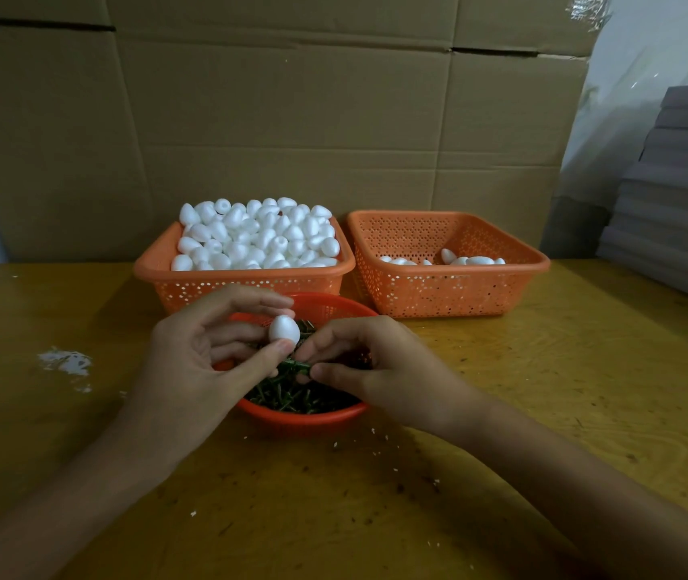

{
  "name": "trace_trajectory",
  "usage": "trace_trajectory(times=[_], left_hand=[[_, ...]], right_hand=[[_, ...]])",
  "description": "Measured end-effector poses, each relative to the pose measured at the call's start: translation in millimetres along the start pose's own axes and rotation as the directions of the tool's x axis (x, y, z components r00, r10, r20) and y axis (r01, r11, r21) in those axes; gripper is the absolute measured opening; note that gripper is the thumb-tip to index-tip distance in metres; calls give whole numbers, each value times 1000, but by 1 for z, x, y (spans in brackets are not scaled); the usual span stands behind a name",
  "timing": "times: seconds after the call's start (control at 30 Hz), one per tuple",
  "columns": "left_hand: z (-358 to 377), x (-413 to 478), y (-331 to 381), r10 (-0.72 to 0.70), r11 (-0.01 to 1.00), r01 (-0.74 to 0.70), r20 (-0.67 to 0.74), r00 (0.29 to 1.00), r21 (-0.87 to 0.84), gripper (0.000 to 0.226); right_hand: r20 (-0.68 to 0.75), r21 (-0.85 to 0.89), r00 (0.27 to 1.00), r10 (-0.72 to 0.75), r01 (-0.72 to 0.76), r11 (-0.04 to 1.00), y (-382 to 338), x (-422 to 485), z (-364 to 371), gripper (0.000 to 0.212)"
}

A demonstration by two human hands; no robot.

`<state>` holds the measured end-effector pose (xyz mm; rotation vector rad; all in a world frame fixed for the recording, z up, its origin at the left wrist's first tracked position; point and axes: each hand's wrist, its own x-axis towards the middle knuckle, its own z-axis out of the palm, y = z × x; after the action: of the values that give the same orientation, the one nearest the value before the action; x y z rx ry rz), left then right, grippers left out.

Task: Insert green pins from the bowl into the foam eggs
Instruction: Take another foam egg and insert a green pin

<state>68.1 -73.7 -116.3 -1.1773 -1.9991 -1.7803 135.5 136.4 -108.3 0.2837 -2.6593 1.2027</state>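
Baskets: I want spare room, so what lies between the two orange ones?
Nothing; the full basket and the nearly empty basket leave only a narrow bare gap, head view.

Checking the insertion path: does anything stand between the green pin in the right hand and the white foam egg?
No separate object. The right hand pinches the thin green pin below the white foam egg; only the thumb of the left hand, under it, sits close.

Cardboard sheets [292,119] standing across the far side, scuffed yellow wooden table [584,370] filling the near ground, grey boards [676,203] lying stacked far right, dim light falling.
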Motion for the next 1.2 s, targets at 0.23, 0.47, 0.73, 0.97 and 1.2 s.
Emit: trace_trajectory(times=[0.23, 0.47, 0.73, 0.97, 1.2], left_hand=[[-1, 1, -1, -13, 998, 12, -17, 1000, -63, 25], [-3, 4, -2, -36, 984, 32, -21, 999, -176, 24], [-3, 3, 0, -41, 976, 34, -28, 999, -216, 21], [-3, 2, 1, -38, 981, 32, -25, 999, -191, 29], [-3, 3, -2, -4, 991, 3, -6, 1000, -136, 34]], right_hand=[[-6, -58, 1000, 0, 0, 998, 2, 1, 0, 13], [11, -22, 1000, -18, 18, 1000, 2, 2, 1, 13], [15, -27, 1000, -25, 25, 999, 2, 2, 0, 13], [14, -44, 1000, -27, 28, 999, 2, 1, 0, 13], [9, -60, 1000, -26, 27, 998, 1, 0, 1, 15]])
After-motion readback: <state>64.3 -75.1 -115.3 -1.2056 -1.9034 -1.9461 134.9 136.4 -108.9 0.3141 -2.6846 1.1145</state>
